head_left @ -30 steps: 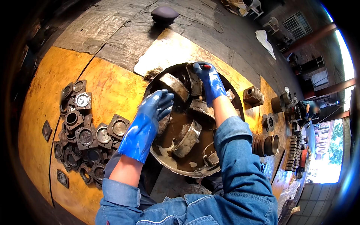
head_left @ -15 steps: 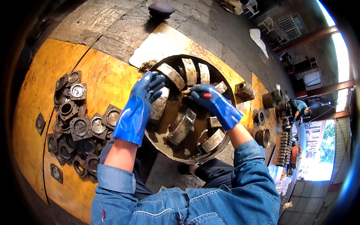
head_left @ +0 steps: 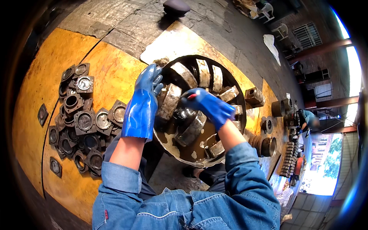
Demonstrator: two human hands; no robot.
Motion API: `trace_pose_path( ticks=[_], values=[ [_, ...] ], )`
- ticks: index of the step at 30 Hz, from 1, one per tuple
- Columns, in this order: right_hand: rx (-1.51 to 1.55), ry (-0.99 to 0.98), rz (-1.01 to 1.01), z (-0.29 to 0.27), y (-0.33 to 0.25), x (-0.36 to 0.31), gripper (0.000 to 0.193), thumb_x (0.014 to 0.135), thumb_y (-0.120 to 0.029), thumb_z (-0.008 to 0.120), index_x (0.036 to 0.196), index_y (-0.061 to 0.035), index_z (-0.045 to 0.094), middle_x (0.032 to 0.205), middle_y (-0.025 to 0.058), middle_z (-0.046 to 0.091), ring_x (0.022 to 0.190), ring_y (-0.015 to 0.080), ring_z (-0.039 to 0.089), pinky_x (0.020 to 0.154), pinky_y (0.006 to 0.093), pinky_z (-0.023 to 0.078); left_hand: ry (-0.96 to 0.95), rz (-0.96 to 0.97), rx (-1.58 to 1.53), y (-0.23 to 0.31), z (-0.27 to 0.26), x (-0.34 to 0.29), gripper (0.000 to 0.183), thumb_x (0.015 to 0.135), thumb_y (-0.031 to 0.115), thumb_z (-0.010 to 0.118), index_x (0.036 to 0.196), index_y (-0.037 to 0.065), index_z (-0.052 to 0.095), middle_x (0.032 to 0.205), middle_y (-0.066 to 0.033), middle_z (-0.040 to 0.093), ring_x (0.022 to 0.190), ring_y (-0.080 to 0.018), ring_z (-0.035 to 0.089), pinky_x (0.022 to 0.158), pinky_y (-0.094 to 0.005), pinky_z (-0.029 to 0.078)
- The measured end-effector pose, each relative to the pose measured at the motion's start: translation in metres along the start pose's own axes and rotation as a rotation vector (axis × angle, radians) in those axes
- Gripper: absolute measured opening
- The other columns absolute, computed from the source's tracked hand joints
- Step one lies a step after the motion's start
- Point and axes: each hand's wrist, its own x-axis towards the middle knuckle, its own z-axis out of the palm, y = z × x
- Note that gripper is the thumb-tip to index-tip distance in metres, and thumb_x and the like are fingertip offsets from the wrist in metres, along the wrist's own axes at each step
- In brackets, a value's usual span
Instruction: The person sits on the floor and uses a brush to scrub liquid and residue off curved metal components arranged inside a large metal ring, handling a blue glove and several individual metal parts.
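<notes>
A wide round metal basin (head_left: 199,164) holds shallow brown liquid and several thick, curved metal blocks, including an upright pale block (head_left: 203,73) on its far side. My left hand (head_left: 147,79), in a blue rubber glove, is at the basin's left rim, fingers extended and thumb by a wet metal block (head_left: 168,102). My right hand (head_left: 198,100), gloved alike and blurred, is closed above the middle of the basin. A red bit of a small tool shows at its fingers; the rest of the tool is hidden. Below it lies another curved block (head_left: 190,129).
Dark square metal flanges (head_left: 84,120) with round openings lie heaped on the yellow floor sheet (head_left: 111,69) at left. Right of the basin stand a metal block (head_left: 254,97) and several metal rings (head_left: 268,146). A co-worker (head_left: 306,119) bends farther right. A dark cushion-like object (head_left: 176,7) sits beyond.
My right hand has moved left and slightly nearer, toward the left-hand block. My left hand has shifted slightly up in the picture, and its fingers are closer together. The whole view has shifted a little.
</notes>
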Motion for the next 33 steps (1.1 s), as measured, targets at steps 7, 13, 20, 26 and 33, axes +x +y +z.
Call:
trace_pose_path(
  ticks=[7, 13, 20, 26, 33],
  values=[
    [0.367, 0.51, -0.255, -0.038, 0.019, -0.009, 0.028, 0.096, -0.018, 0.071, 0.12, -0.0031, 0.073, 0.115, 0.0134, 0.074, 0.105, 0.0191, 0.07, 0.096, 0.0326, 0.055, 0.012, -0.047, -0.024, 0.002, 0.008, -0.002, 0.056, 0.099, 0.042, 0.064, 0.147, 0.016, 0.054, 0.141, -0.0044, 0.063, 0.132, -0.025, 0.054, 0.105, -0.0417, 0.042],
    [0.203, 0.488, -0.406, -0.033, 0.009, 0.05, 0.021, 0.091, -0.02, 0.076, 0.106, -0.0046, 0.076, 0.116, 0.015, 0.074, 0.106, 0.0253, 0.071, 0.096, 0.036, 0.055, 0.001, -0.012, 0.028, 0.008, 0.007, -0.003, 0.055, 0.103, 0.045, 0.056, 0.148, 0.015, 0.05, 0.146, -0.0055, 0.059, 0.131, -0.0247, 0.055, 0.107, -0.0402, 0.042],
    [0.182, 0.383, -0.161, -0.038, -0.046, 0.084, 0.03, 0.095, -0.028, 0.073, 0.113, -0.0041, 0.075, 0.1, 0.0084, 0.077, 0.09, 0.0156, 0.071, 0.084, 0.0308, 0.057, 0.005, -0.058, 0.053, 0.01, 0.012, -0.005, 0.055, 0.103, 0.046, 0.056, 0.148, 0.015, 0.05, 0.146, -0.0053, 0.06, 0.128, -0.0242, 0.056, 0.103, -0.039, 0.045],
    [0.321, 0.369, -0.103, -0.044, -0.015, 0.038, 0.029, 0.095, -0.024, 0.072, 0.115, -0.0043, 0.075, 0.099, 0.0052, 0.077, 0.091, 0.0114, 0.07, 0.085, 0.0275, 0.056, -0.053, -0.039, 0.033, 0.006, 0.012, -0.004, 0.055, 0.102, 0.048, 0.057, 0.146, 0.015, 0.051, 0.144, -0.0064, 0.062, 0.127, -0.0244, 0.057, 0.1, -0.0376, 0.047],
    [0.304, 0.365, -0.026, -0.007, 0.038, -0.029, 0.032, 0.096, -0.028, 0.072, 0.117, -0.0039, 0.074, 0.105, 0.0081, 0.077, 0.098, 0.0162, 0.071, 0.09, 0.0305, 0.056, -0.07, -0.058, -0.013, 0.003, 0.01, -0.005, 0.052, 0.103, 0.045, 0.058, 0.144, 0.014, 0.053, 0.143, -0.0074, 0.062, 0.129, -0.0258, 0.056, 0.103, -0.0389, 0.046]
  ],
)
